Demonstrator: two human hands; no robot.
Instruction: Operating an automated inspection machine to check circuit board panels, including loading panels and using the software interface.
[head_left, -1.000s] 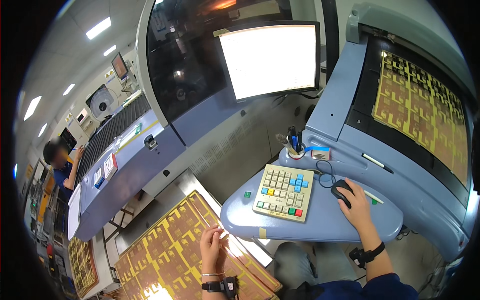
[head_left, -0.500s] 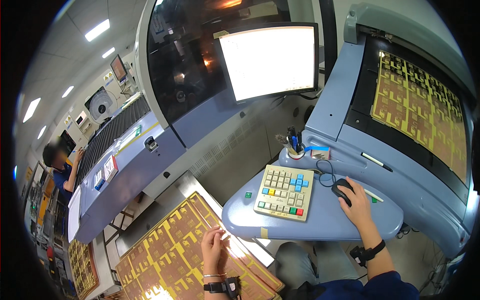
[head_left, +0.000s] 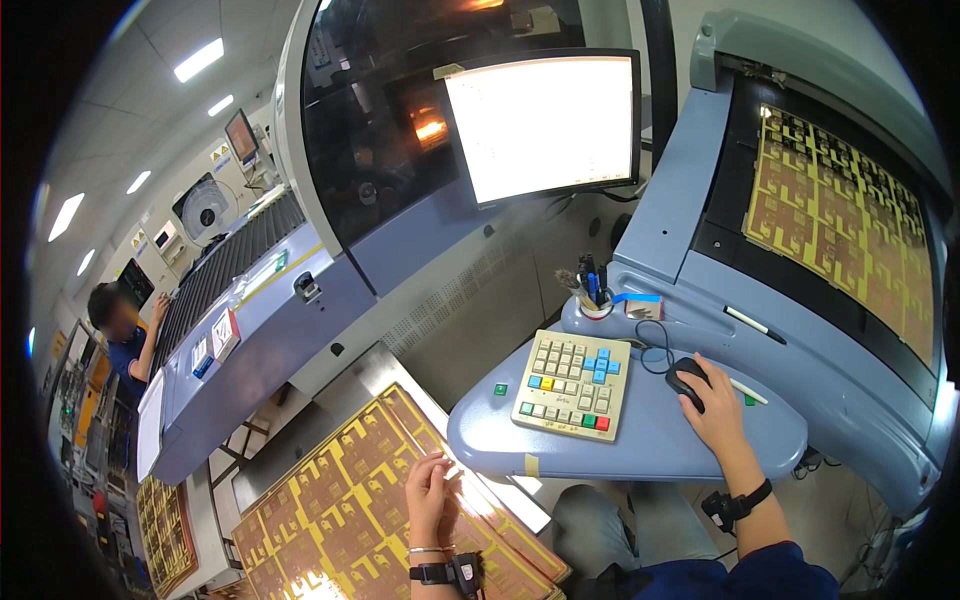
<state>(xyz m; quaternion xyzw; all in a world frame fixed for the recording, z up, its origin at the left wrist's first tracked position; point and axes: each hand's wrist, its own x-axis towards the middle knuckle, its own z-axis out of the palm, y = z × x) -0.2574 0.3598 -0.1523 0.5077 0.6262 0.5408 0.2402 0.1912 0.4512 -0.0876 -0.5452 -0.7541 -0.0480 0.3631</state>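
Note:
My right hand (head_left: 714, 408) is wrapped over a black computer mouse (head_left: 682, 380) on the blue desk shelf. Its cable curls toward a beige keypad (head_left: 571, 385) with several coloured keys, to the left of the mouse. My left hand (head_left: 428, 492) is held over a stack of copper-and-yellow circuit panels (head_left: 345, 490), its fingers curled together and nothing visible in them. Whether it touches the top panel, I cannot tell. Both wrists wear dark straps with small boxes.
A lit monitor (head_left: 545, 125) stands ahead. On the right, a machine bed (head_left: 725, 215) bears another circuit panel (head_left: 835, 220). A pen cup (head_left: 594, 308) and a marker (head_left: 755, 324) lie beyond the keypad. At far left, a person (head_left: 125, 335) works beside a roller conveyor (head_left: 225, 265).
An orange glow behind the dark machine window has grown brighter. The whole view has shifted slightly. Both hands keep their places, the right one on the mouse.

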